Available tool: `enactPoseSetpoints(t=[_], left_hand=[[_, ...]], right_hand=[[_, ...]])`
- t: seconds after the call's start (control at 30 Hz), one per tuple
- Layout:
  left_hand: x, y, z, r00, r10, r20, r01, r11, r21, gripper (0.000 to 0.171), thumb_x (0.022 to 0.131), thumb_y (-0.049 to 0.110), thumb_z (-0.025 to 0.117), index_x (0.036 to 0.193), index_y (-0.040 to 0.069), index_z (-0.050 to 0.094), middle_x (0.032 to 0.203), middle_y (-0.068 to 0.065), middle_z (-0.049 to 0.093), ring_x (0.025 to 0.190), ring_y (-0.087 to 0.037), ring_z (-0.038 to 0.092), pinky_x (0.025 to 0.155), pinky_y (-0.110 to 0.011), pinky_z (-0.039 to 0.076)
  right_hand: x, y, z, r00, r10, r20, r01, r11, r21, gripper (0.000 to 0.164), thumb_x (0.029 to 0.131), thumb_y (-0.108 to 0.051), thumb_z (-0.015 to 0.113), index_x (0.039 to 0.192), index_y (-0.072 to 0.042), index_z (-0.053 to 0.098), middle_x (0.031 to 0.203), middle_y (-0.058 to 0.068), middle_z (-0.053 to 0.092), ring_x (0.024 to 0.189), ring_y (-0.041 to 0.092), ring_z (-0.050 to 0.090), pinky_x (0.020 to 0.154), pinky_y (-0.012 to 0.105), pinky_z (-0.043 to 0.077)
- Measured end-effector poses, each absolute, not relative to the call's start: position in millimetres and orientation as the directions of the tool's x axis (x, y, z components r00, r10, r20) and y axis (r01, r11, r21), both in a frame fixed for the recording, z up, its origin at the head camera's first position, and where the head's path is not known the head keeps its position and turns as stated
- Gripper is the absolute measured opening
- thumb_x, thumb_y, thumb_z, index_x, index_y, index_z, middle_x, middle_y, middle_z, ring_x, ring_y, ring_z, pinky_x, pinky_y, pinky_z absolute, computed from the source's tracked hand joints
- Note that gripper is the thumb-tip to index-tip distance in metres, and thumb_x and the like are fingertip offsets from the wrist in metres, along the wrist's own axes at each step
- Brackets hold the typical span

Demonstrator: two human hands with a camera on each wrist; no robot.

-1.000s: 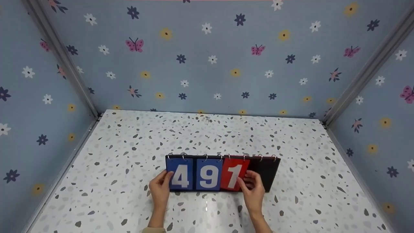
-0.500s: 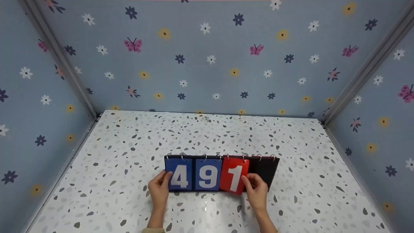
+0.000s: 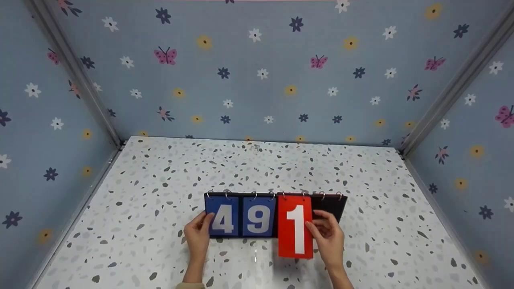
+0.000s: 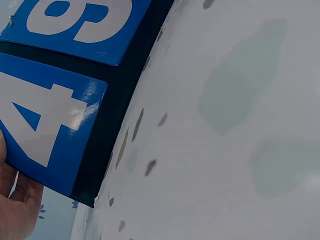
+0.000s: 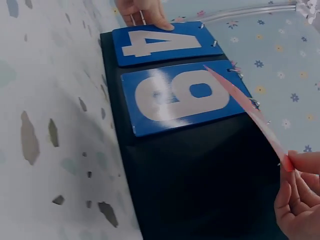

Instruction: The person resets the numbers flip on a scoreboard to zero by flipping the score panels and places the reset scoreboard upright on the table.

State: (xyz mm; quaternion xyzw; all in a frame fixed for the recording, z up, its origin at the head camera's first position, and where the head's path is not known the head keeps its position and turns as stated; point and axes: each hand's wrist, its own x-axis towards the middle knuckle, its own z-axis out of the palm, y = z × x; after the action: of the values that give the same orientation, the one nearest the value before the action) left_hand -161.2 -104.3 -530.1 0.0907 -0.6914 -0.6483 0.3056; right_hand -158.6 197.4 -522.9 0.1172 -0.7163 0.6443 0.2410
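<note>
4 (image 3: 223, 219), 9 (image 3: 258, 219), 1 (image 3: 298, 229) on flip cards (image 3: 259, 216)

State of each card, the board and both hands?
Black board: held at one end
Red 1 card: tilted out from the board
Blue 4 card: against the board
Blue 9 card: against the board
Left hand: gripping the board
Right hand: pinching the Red 1 card

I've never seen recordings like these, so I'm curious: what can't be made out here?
Head view: some fingers of the left hand, hidden behind the flip board.
Right wrist view: the red card's digit, since it is turned nearly edge-on; part of the right hand, cut off by the right edge.
Left wrist view: part of the blue 9 card, cut off by the top edge.
</note>
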Motion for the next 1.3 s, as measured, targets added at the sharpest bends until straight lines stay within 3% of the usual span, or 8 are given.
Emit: enactPoseSetpoints(t=[0.1,0.23,0.37,0.47,0.77,0.97,1.1,1.3], left_hand=[[-161,-105,-531,-0.800,-0.519,0.303,0.270,0.139,0.953,0.014,0.077,-0.005,0.064,0.089,-0.013,0.064,0.080,-0.024,0.064,0.053,-0.019,0.052,0.047,-0.015,0.038],[-161,-105,-531,-0.800,-0.516,0.307,0.270,0.148,0.952,0.015,0.077,-0.004,0.064,0.089,-0.012,0.065,0.080,-0.023,0.064,0.056,-0.016,0.053,0.049,-0.015,0.040],[-161,-105,-532,-0.792,-0.518,0.323,0.278,0.166,0.946,0.014,0.077,-0.005,0.064,0.089,-0.012,0.065,0.079,-0.023,0.064,0.055,-0.016,0.052,0.048,-0.014,0.038],[-161,-105,-533,-0.785,-0.518,0.340,0.293,0.174,0.940,0.014,0.077,-0.005,0.064,0.089,-0.012,0.065,0.079,-0.023,0.064,0.053,-0.018,0.051,0.047,-0.014,0.038],[-172,-110,-557,-0.782,-0.521,0.341,0.294,0.173,0.940,0.015,0.076,-0.003,0.066,0.089,-0.011,0.066,0.078,-0.019,0.065,0.052,-0.013,0.049,0.046,-0.015,0.037],[-173,-110,-559,-0.780,-0.521,0.346,0.292,0.186,0.938,0.015,0.077,0.002,0.067,0.088,-0.008,0.067,0.072,-0.015,0.064,0.051,-0.006,0.044,0.045,-0.016,0.034],[-173,-110,-558,-0.781,-0.520,0.346,0.292,0.186,0.938,0.015,0.076,0.002,0.067,0.088,-0.008,0.067,0.071,-0.015,0.063,0.051,-0.004,0.042,0.044,-0.016,0.033],[-173,-111,-557,-0.777,-0.522,0.353,0.310,0.171,0.935,0.014,0.076,-0.002,0.067,0.087,-0.009,0.066,0.072,-0.017,0.064,0.050,-0.004,0.043,0.044,-0.015,0.033]], right_hand=[[-160,203,-522,-0.842,0.079,0.534,-0.529,0.081,-0.845,0.020,0.080,-0.005,0.065,0.100,-0.003,0.062,0.085,0.010,0.063,0.066,0.016,0.058,0.053,0.022,0.046],[-149,202,-490,-0.882,0.017,0.471,-0.468,0.081,-0.880,0.015,0.085,-0.005,0.059,0.098,-0.001,0.065,0.088,0.011,0.063,0.065,0.015,0.059,0.051,0.025,0.048],[-145,206,-474,-0.905,-0.068,0.420,-0.424,0.055,-0.904,0.020,0.089,0.000,0.050,0.104,0.008,0.060,0.096,0.018,0.059,0.080,0.018,0.061,0.063,0.029,0.050],[-147,209,-467,-0.904,-0.095,0.417,-0.424,0.061,-0.904,0.021,0.087,0.005,0.051,0.105,0.011,0.058,0.099,0.022,0.057,0.086,0.018,0.059,0.069,0.027,0.049],[-162,198,-431,-0.792,-0.022,0.610,-0.606,0.137,-0.783,0.018,0.070,0.024,0.058,0.087,0.018,0.060,0.081,0.025,0.059,0.075,0.011,0.057,0.065,0.018,0.046],[-183,194,-417,-0.738,0.036,0.674,-0.666,0.124,-0.735,0.007,0.070,0.022,0.060,0.074,0.016,0.060,0.073,0.016,0.056,0.069,0.011,0.057,0.063,0.017,0.047],[-196,192,-412,-0.728,0.062,0.683,-0.667,0.167,-0.726,0.009,0.069,0.023,0.060,0.073,0.015,0.059,0.074,0.015,0.055,0.067,0.008,0.055,0.059,0.017,0.047],[-213,188,-406,-0.748,0.081,0.659,-0.613,0.295,-0.732,0.007,0.071,0.013,0.066,0.078,0.011,0.063,0.072,0.019,0.061,0.062,0.015,0.056,0.060,0.020,0.046]])
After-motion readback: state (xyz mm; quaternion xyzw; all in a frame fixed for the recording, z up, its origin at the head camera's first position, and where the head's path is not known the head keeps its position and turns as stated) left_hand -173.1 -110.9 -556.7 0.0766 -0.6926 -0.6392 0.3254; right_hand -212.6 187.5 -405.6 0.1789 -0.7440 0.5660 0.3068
